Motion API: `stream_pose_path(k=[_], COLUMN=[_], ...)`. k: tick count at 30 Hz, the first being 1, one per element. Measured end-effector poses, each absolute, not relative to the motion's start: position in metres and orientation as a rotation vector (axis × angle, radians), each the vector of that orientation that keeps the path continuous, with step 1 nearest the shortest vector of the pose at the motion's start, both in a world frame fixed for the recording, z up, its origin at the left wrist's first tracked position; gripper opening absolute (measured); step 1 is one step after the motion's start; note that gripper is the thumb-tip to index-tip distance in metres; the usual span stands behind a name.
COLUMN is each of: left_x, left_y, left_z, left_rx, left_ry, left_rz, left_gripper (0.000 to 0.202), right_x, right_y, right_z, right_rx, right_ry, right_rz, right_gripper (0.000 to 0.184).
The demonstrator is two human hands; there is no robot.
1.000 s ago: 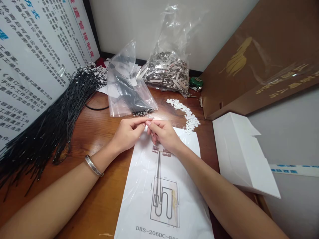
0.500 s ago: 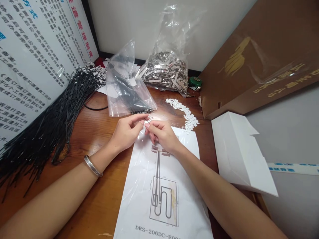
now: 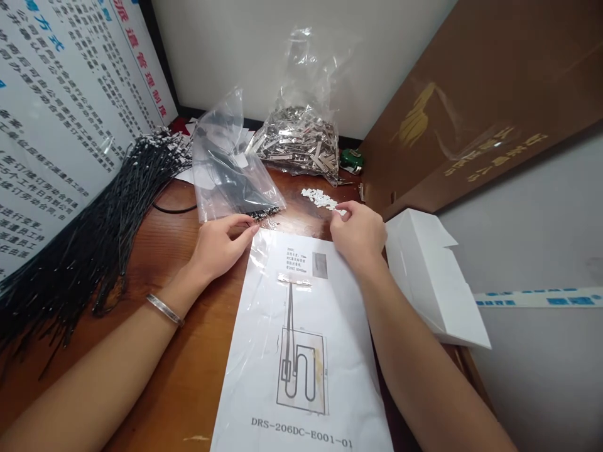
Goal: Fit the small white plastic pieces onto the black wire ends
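Note:
My left hand (image 3: 220,242) rests on the wooden table (image 3: 174,351) at the mouth of a clear bag of black wires (image 3: 230,176), its thumb and fingers pinched on a thin wire end. My right hand (image 3: 360,231) has reached over the row of small white pieces (image 3: 320,198), fingertips closed at the near end of that row; whether it holds a piece cannot be seen. Between the hands lies a plastic-sleeved drawing sheet (image 3: 301,351) marked DRS-206DC-E001-01.
A big bundle of black cables (image 3: 94,245) lies at the left under a printed board (image 3: 51,119). A clear bag of metal clips (image 3: 299,141) sits at the back. A brown cardboard box (image 3: 471,113) and a white paper box (image 3: 433,276) stand at the right.
My hands were joined over the top of the sheet; they have parted. The right hand moved right to the white pieces, the left hand drew back toward the wire bag.

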State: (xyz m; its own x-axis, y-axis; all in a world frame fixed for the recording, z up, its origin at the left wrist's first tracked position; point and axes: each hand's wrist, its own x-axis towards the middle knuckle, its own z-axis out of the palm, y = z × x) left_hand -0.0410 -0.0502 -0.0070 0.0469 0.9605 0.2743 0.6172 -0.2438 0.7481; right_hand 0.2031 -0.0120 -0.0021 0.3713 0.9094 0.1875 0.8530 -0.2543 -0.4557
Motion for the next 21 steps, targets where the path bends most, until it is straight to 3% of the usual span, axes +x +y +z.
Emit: stream_pose_path(k=[11, 21], left_x=[-0.042, 0.005], left_y=[-0.051, -0.128], left_z=[-0.009, 0.023], left_rx=[1.986, 2.414], left_ry=[1.557, 0.664], left_rz=[1.038, 0.954], left_gripper=[0.023, 0.028], right_x=[0.207, 0.203], right_y=[-0.010, -0.014], right_z=[-0.015, -0.020], right_rx=[-2.285, -2.176], right_ry=[-1.535, -1.570], right_rz=[0.223, 0.079], right_gripper=[0.025, 0.023])
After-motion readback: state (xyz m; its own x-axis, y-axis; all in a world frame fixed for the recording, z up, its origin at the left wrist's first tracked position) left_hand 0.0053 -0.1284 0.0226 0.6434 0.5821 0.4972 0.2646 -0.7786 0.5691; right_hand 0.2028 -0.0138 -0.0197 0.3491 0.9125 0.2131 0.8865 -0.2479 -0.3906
